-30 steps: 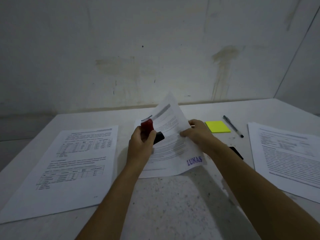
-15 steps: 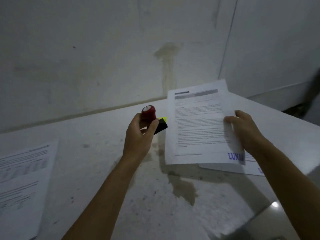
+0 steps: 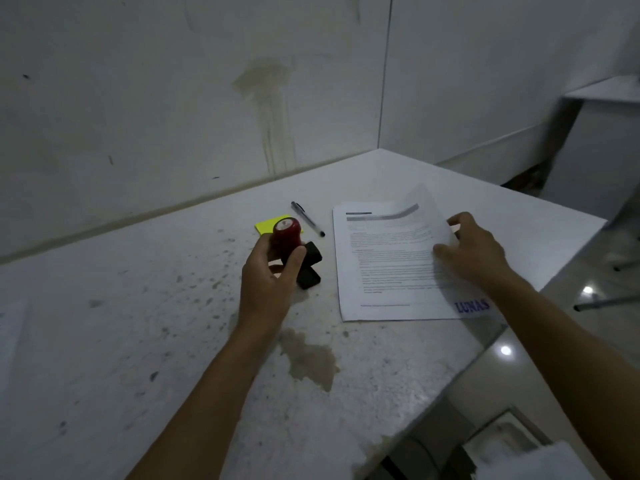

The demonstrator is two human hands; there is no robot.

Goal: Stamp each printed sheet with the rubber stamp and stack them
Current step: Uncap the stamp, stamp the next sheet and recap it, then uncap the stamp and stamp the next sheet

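Stamp (image 3: pixel 291 237): red; our left hand (image 3: pixel 268 278) grips it, fingers curled, above the table (image 3: pixel 138 323).
Sheet (image 3: pixel 388 265): stamped LUNAS, on the stack; our right hand (image 3: pixel 474 251) rests on it, fingers relaxed.
Nearby: pen (image 3: pixel 307 218), yellow pad (image 3: pixel 266 225).

My left hand (image 3: pixel 273 275) covers the lower part of the rubber stamp (image 3: pixel 289 237) and part of the black pad (image 3: pixel 309 271) behind it. The printed text on the top sheet (image 3: pixel 391 265) is too small to read, and its far right corner is blurred. My right hand (image 3: pixel 471 251) hides the sheet's right edge. Another sheet (image 3: pixel 8 327) is cut off at the frame's left edge.
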